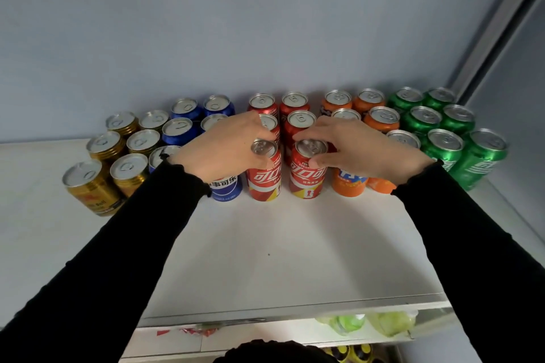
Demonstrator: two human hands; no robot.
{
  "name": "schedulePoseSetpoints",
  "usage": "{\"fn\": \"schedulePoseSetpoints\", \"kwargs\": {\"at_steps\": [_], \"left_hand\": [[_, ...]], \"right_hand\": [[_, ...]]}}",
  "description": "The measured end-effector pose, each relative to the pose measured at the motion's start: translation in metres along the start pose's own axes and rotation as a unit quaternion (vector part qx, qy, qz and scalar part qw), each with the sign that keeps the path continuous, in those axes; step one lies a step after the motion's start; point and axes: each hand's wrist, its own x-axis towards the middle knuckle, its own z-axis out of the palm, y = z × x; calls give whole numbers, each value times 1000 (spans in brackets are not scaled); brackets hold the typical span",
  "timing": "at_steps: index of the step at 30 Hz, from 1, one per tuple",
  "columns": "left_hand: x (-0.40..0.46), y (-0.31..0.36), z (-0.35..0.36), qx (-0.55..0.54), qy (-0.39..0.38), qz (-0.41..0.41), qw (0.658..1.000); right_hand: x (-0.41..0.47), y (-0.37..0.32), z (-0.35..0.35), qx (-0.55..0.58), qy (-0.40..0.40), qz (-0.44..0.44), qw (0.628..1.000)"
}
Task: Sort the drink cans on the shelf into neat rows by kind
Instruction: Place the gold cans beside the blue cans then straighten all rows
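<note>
Black-sleeved hands, left (pixel 224 147) and right (pixel 362 147), grip two front red cans (pixel 306 174).

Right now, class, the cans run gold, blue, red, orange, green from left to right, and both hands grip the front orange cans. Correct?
Not quite. The head view shows the left hand and right hand gripping the front red cans, not orange ones. The colour order stands.

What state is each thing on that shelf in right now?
left hand: grips front-left red can
right hand: grips front-right red can
gold cans: upright, grouped
blue cans: upright, grouped
orange cans: upright, grouped
green cans: upright, grouped
</note>
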Motion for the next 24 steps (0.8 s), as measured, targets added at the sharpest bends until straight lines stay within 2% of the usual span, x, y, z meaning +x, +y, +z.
{"fn": "schedulePoseSetpoints", "kwargs": {"at_steps": [4, 6, 8, 14, 20, 24], "left_hand": [[5, -3, 2, -30, 9, -30, 999], [12, -7, -2, -51, 67, -55, 995], [24, -12, -5, -36, 108, -74, 991], [54, -13, -5, 7, 36, -107, 994], [57, -20, -2, -28, 32, -104, 994], [63, -26, -5, -46, 21, -109, 993]], "right_hand": [[2, 6, -13, 82, -10, 20, 996], [8, 10, -21, 96, 55, 36, 993], [21, 11, -25, 44, 109, 52, 992], [61, 10, -7, -90, 79, 69, 990], [62, 18, -7, -75, 84, 36, 993], [67, 22, -10, -70, 74, 52, 993]]}}
